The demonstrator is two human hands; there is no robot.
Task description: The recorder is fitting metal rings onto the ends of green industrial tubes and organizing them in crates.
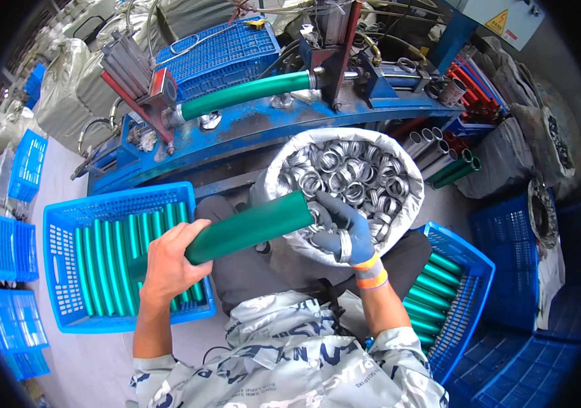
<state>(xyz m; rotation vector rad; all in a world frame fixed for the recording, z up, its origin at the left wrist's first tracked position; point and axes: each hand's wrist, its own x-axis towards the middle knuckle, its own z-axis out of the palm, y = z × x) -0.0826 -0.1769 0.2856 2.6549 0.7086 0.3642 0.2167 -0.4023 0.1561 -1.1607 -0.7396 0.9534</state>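
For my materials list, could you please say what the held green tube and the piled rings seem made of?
Green tube: probably coated metal, satin, judging by its soft sheen. Rings: likely bare metal, shiny silver, given their bright glints.

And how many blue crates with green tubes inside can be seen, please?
2: left crate at the person's left side, right crate at the right side. Insides of other blue crates are hidden, so more may exist.

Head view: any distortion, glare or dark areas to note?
Head view: fisheye bending, with the blue machine bench looking bowed; head view: bright highlights along the crated green tubes and glints on the metal rings; head view: corners fall to black.
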